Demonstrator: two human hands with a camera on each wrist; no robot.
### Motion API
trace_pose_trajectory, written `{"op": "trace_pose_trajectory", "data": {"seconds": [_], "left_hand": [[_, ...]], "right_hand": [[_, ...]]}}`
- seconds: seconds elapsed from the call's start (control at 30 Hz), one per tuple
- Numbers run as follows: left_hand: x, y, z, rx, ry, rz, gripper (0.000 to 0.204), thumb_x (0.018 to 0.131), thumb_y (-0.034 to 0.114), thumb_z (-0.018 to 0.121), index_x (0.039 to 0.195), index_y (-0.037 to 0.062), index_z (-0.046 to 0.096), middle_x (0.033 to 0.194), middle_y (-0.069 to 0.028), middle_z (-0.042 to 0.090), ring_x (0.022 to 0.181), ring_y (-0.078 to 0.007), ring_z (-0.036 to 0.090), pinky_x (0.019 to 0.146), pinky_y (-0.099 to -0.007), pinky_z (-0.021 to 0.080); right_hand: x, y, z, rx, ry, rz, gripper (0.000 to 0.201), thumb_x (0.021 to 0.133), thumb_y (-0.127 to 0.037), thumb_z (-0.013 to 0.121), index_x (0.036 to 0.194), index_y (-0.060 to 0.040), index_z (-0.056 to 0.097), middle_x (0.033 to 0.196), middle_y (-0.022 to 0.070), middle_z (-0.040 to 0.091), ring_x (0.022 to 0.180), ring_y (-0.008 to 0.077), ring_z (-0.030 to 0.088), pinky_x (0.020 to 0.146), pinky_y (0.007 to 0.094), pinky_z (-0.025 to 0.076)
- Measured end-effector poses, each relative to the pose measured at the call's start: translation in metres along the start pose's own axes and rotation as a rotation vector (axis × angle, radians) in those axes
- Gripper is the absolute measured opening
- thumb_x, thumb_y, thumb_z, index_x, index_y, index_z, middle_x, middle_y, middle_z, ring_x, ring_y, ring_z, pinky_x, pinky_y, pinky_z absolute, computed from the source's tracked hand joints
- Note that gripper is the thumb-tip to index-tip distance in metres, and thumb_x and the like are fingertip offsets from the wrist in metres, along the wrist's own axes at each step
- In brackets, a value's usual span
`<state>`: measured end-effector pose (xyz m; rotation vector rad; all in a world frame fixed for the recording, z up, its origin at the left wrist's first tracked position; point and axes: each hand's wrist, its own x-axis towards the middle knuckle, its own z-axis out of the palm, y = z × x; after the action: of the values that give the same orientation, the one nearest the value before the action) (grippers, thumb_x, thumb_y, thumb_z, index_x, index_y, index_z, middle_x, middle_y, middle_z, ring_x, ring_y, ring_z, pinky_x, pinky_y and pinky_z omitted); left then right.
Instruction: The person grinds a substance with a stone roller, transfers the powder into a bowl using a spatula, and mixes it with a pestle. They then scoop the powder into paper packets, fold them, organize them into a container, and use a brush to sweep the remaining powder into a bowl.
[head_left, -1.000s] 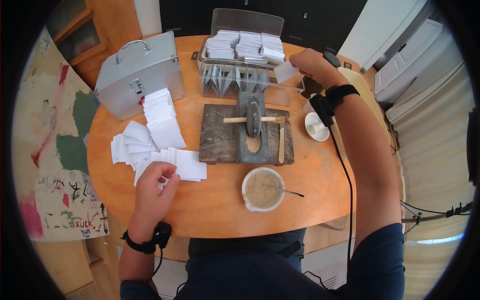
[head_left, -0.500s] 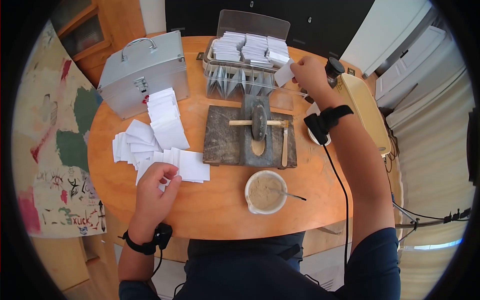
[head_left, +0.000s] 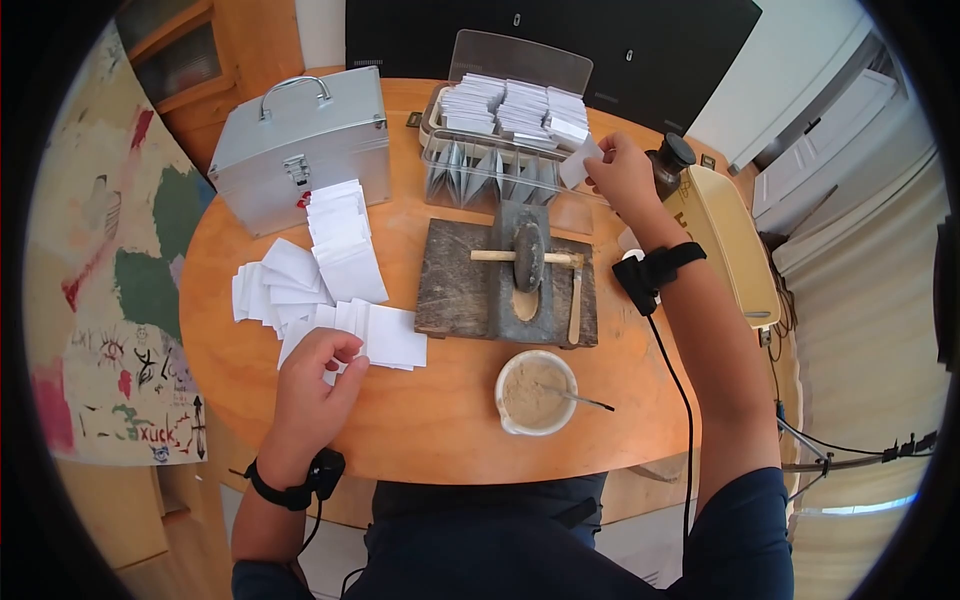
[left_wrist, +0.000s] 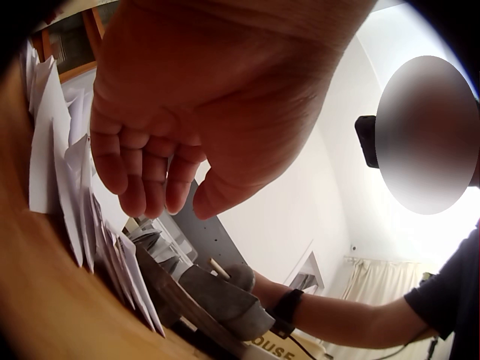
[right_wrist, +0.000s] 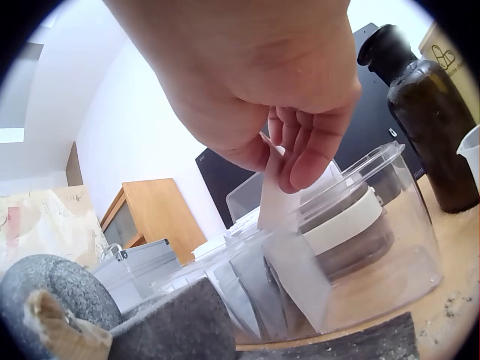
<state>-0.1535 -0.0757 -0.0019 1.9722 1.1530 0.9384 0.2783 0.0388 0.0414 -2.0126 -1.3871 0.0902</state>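
My right hand (head_left: 626, 180) pinches the top of a white paper packet (head_left: 578, 165) between thumb and fingers. In the right wrist view, the packet (right_wrist: 279, 202) overlaps the right part of a clear plastic box (right_wrist: 416, 247), beside several upright packets (right_wrist: 255, 289). These packets (head_left: 480, 175) stand in the box's front part in the head view. My left hand (head_left: 318, 385) hovers low by the loose white packets (head_left: 385, 333) at the left, fingers loosely bent. No object shows between the left fingers (left_wrist: 154, 187) in the left wrist view.
Behind the clear box, a lidded container (head_left: 432, 120) is packed with white packets. A stone grinding trough with a wood-handled roller (head_left: 530, 258) sits mid-table on a dark board (head_left: 450, 280). Nearby are a bowl of powder (head_left: 530, 395), an aluminium case (head_left: 250, 170), a brown bottle (head_left: 672, 160) and a tray (head_left: 735, 260).
My right hand has come down and slightly left with the packet at the box, uncovering the brown bottle. The head view has shifted a little. My left hand stays almost where it was.
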Motion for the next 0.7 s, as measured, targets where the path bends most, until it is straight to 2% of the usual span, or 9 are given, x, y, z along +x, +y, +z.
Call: {"op": "trace_pose_trajectory", "data": {"seconds": [0.07,0.2,0.27,0.3,0.37,0.4,0.47,0.7], "left_hand": [[0.000,0.000,0.000,-0.001,-0.004,0.003,0.014,0.085,0.006,0.067,0.097,0.0004,0.062,0.089,-0.0090,0.064,0.079,-0.0195,0.062,0.068,-0.0306,0.047],[0.000,-0.002,-0.001,-0.003,0.001,0.005,0.014,0.085,0.006,0.067,0.097,0.0004,0.062,0.089,-0.0090,0.064,0.079,-0.0193,0.062,0.068,-0.0306,0.047],[0.000,-0.002,0.000,-0.010,-0.001,0.008,0.014,0.085,0.006,0.067,0.097,0.0004,0.062,0.089,-0.0090,0.064,0.079,-0.0193,0.062,0.068,-0.0306,0.047],[0.000,-0.003,0.000,-0.004,-0.002,0.000,0.014,0.085,0.006,0.067,0.097,0.0004,0.062,0.089,-0.0089,0.064,0.079,-0.0192,0.062,0.068,-0.0305,0.047],[0.000,-0.003,0.001,0.000,-0.007,-0.001,0.014,0.084,0.005,0.067,0.097,0.0004,0.062,0.089,-0.0088,0.064,0.079,-0.0192,0.061,0.068,-0.0304,0.047],[0.000,-0.002,0.001,0.005,-0.005,-0.007,0.014,0.084,0.005,0.066,0.097,0.0005,0.062,0.089,-0.0087,0.064,0.079,-0.0191,0.061,0.068,-0.0303,0.047],[0.000,-0.001,0.002,0.010,-0.006,-0.010,0.013,0.084,0.005,0.066,0.096,0.0005,0.062,0.089,-0.0086,0.064,0.079,-0.0191,0.061,0.068,-0.0303,0.047],[0.000,-0.002,0.002,0.011,0.000,0.008,0.012,0.084,0.004,0.066,0.095,0.0003,0.062,0.088,-0.0084,0.063,0.078,-0.0191,0.061,0.068,-0.0302,0.047]], "right_hand": [[0.002,0.005,-0.002,0.053,-0.056,-0.021,0.029,0.079,-0.017,0.068,0.102,-0.0007,0.064,0.093,0.0182,0.071,0.086,0.0324,0.069,0.077,0.0399,0.053],[0.002,0.000,-0.019,-0.033,-0.029,-0.081,0.030,0.080,-0.015,0.068,0.106,-0.0008,0.066,0.094,0.0182,0.071,0.087,0.0308,0.069,0.077,0.0378,0.054],[0.003,-0.006,-0.030,-0.054,-0.131,-0.002,0.034,0.081,-0.015,0.067,0.112,-0.0004,0.066,0.097,0.0146,0.072,0.087,0.0245,0.070,0.077,0.0353,0.054],[0.004,-0.005,-0.031,-0.056,-0.130,0.001,0.034,0.081,-0.015,0.067,0.112,-0.0004,0.066,0.097,0.0146,0.072,0.087,0.0245,0.070,0.077,0.0353,0.054],[0.006,0.000,-0.031,-0.104,-0.099,-0.060,0.027,0.083,-0.014,0.064,0.106,-0.0023,0.070,0.092,0.0190,0.072,0.088,0.0318,0.070,0.079,0.0386,0.054],[0.008,0.004,-0.030,-0.107,-0.094,-0.056,0.027,0.083,-0.014,0.064,0.106,-0.0023,0.070,0.092,0.0190,0.072,0.088,0.0318,0.070,0.079,0.0386,0.054],[0.012,0.010,-0.026,-0.151,-0.179,-0.163,0.026,0.083,-0.017,0.062,0.102,-0.0028,0.071,0.093,0.0199,0.071,0.089,0.0347,0.068,0.081,0.0398,0.054],[0.007,0.008,-0.024,-0.317,-0.235,-0.182,0.029,0.080,-0.016,0.059,0.104,-0.0054,0.073,0.096,0.0203,0.071,0.092,0.0373,0.067,0.086,0.0425,0.053]]}}
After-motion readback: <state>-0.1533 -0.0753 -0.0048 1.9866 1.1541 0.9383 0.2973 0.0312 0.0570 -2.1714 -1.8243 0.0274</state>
